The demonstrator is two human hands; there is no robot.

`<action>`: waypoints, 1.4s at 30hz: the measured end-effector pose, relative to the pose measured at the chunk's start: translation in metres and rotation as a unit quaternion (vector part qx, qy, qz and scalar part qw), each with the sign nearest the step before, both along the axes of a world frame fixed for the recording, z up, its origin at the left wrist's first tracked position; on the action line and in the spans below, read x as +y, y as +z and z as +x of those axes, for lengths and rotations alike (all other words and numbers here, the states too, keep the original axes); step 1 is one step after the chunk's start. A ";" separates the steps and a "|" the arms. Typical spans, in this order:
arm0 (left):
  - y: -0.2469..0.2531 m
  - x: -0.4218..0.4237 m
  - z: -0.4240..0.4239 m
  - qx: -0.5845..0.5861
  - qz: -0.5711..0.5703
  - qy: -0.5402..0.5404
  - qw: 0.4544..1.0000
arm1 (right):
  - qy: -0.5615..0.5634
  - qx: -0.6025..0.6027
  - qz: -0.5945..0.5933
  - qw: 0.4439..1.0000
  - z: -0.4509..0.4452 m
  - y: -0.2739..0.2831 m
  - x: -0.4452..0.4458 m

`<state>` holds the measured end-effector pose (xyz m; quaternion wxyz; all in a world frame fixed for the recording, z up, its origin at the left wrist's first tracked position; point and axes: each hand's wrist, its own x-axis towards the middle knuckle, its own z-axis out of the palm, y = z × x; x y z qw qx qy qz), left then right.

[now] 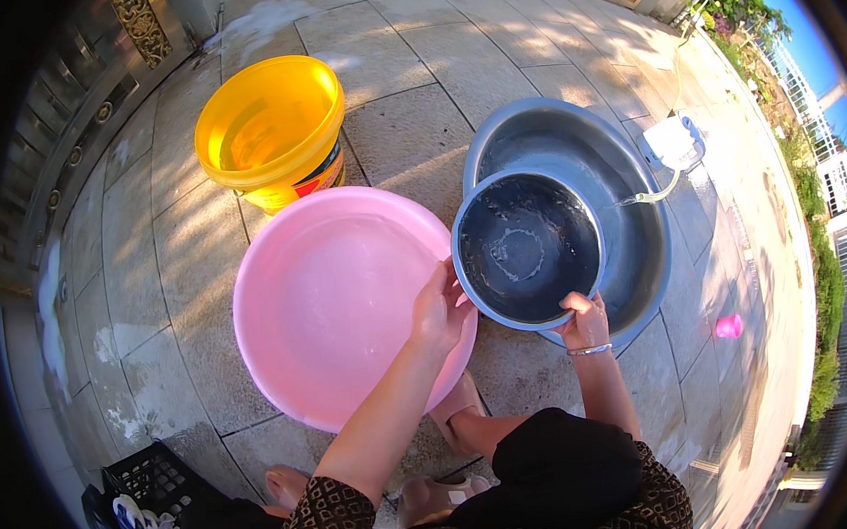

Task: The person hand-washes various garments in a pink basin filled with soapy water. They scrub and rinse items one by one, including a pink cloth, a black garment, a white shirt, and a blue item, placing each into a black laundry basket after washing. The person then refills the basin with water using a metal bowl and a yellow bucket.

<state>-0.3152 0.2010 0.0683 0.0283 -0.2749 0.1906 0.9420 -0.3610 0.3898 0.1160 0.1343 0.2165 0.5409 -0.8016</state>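
Note:
Both of my hands are on a round metal basin [529,253] with a dark inside, which holds rippling liquid. My left hand [440,310] supports its left edge, fingers partly hidden behind the rim. At the near right edge, my right hand [583,321] grips with the thumb over the rim; a bracelet circles that wrist. The basin is over the near left part of a larger grey metal tub [629,255]; whether they touch cannot be seen. Beside it on the left is a wide pink plastic basin [312,319], partly beneath my left forearm.
A clear hose [658,195] runs water into the tub from beside a white box [673,144]. A yellow bucket [268,122] stands behind the pink basin. A black crate [156,482] sits at lower left, a small pink cup [728,326] at right, on paved tiles.

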 end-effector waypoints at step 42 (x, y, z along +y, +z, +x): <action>-0.060 -0.078 0.220 0.068 -0.782 -0.523 0.333 | -0.128 0.396 0.492 0.764 -0.069 -0.015 0.016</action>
